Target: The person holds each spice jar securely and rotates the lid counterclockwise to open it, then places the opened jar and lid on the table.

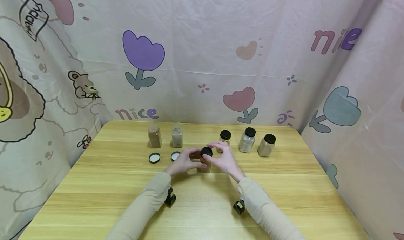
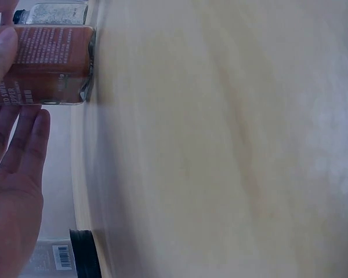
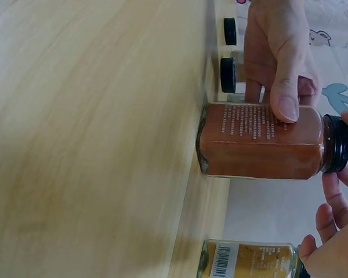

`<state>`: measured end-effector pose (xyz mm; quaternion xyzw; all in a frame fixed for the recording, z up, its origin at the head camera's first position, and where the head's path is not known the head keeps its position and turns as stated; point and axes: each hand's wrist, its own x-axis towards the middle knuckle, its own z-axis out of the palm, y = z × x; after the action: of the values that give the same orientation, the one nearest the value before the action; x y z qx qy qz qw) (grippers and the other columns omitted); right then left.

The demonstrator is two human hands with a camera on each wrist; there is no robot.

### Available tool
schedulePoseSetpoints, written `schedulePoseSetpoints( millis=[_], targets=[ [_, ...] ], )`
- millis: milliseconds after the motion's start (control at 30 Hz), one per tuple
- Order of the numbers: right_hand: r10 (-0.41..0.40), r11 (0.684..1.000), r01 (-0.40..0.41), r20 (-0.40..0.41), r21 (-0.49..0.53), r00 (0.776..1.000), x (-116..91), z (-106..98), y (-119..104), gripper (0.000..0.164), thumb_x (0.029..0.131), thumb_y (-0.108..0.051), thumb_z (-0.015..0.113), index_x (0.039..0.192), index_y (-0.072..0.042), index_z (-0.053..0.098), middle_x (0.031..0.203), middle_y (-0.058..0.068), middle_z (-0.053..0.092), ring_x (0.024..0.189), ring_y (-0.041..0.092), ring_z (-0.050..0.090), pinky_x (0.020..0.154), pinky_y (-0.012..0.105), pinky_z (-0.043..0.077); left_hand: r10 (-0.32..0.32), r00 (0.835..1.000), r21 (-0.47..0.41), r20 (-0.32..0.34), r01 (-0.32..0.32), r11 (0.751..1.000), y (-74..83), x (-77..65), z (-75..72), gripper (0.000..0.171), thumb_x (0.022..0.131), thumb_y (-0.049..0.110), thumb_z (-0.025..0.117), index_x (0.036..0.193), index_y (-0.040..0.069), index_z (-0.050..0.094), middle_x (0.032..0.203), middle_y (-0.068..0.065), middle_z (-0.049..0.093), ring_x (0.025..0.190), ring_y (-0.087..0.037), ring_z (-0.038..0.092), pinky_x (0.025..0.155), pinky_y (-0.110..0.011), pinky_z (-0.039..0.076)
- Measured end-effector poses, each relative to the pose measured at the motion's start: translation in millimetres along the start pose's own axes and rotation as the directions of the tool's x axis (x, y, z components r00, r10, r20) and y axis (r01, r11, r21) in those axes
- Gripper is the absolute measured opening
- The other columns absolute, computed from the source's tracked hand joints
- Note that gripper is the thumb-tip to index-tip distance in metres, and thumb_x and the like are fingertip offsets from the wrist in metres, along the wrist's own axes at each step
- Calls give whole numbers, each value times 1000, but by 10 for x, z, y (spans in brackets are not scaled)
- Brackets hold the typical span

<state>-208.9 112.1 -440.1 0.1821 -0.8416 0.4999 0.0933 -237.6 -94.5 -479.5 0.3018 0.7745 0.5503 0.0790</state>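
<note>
A square glass spice jar of reddish-brown powder (image 3: 261, 145) stands upright on the table, part of its label reading "SWE" and "EPPER". My left hand (image 1: 185, 161) holds its body from the left, thumb on the near side (image 2: 1, 55) and fingers on the other. From the right, my right hand (image 1: 225, 159) pinches the jar's black lid (image 1: 206, 151) between thumb and fingers. The lid sits on the jar's neck. Just behind my right hand, a yellow-filled jar (image 3: 252, 259) with a black lid is partly hidden.
Two lidless jars, one brown-filled (image 1: 154, 137) and one pale (image 1: 177, 138), stand at the back left. Before them lie two upturned lids, one (image 1: 154, 158) in full view, the other (image 1: 175, 156) beside my left hand. Two black-capped jars (image 1: 247, 140) (image 1: 266, 146) stand at the right.
</note>
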Motion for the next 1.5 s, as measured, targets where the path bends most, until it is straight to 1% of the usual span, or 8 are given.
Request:
schedulePoseSetpoints(
  millis=[100, 233, 433, 567, 800, 967, 1233, 1500],
  targets=[
    [5, 1000, -5, -9, 12, 1000, -4, 1, 2, 42, 79, -19, 86, 117, -4, 72, 117, 11, 69, 117, 26, 53, 104, 58, 47, -6, 1000, 4, -1, 6, 1000, -3, 4, -2, 47, 84, 19, 82, 126, 7, 66, 122, -12, 72, 112, -23, 69, 100, -34, 56],
    [2, 1000, -2, -17, 3, 1000, -4, 3, 10, 41, 79, -19, 87, 114, -4, 73, 114, 11, 70, 115, 26, 53, 102, 57, 48, -16, 1000, -1, -2, 16, 1000, -11, 7, -5, 46, 83, 19, 83, 125, 8, 67, 122, -10, 72, 112, -20, 69, 99, -30, 56],
    [-12, 1000, 12, -8, -4, 1000, 1, 1, 1, 35, 82, -16, 84, 114, -6, 74, 115, 10, 70, 116, 26, 55, 102, 54, 48, -4, 1000, -13, -1, 4, 1000, -18, 8, 3, 46, 85, 17, 82, 126, 6, 66, 121, -12, 72, 110, -22, 69, 100, -35, 56],
    [-8, 1000, 8, 0, -9, 1000, -2, 0, -8, 38, 82, -17, 84, 117, -7, 73, 116, 10, 70, 117, 26, 54, 102, 51, 48, -2, 1000, -9, 1, 2, 1000, -22, 10, 8, 46, 85, 16, 82, 126, 6, 66, 122, -13, 72, 111, -25, 69, 101, -39, 56],
    [20, 1000, -20, -16, -18, 1000, -16, 6, -10, 44, 79, -22, 87, 117, -5, 72, 117, 10, 69, 116, 26, 52, 102, 56, 47, -34, 999, -9, 4, 34, 999, -8, 9, 0, 47, 84, 20, 83, 126, 9, 66, 124, -9, 72, 116, -23, 68, 103, -33, 55],
    [17, 1000, -18, -16, -21, 1000, -12, 11, -2, 41, 79, -21, 87, 115, -4, 73, 115, 10, 70, 115, 25, 53, 101, 54, 47, -31, 1000, -1, 3, 31, 1000, -15, 9, -1, 47, 84, 20, 83, 126, 9, 66, 123, -9, 72, 115, -23, 68, 102, -32, 55],
    [-4, 1000, 4, 2, -10, 1000, -6, -1, -9, 36, 82, -16, 84, 115, -6, 73, 116, 10, 71, 116, 26, 56, 101, 51, 48, -5, 1000, -4, 1, 5, 1000, -35, 14, 12, 46, 85, 17, 82, 127, 5, 65, 122, -14, 72, 112, -26, 69, 101, -37, 56],
    [1, 1000, -1, 0, -20, 1000, -4, -3, -3, 43, 81, -19, 85, 118, -5, 72, 118, 12, 70, 117, 27, 54, 102, 55, 48, -17, 1000, 1, 1, 17, 1000, -33, 11, 2, 46, 84, 19, 82, 126, 8, 66, 122, -11, 72, 113, -23, 69, 101, -32, 56]
  ],
)
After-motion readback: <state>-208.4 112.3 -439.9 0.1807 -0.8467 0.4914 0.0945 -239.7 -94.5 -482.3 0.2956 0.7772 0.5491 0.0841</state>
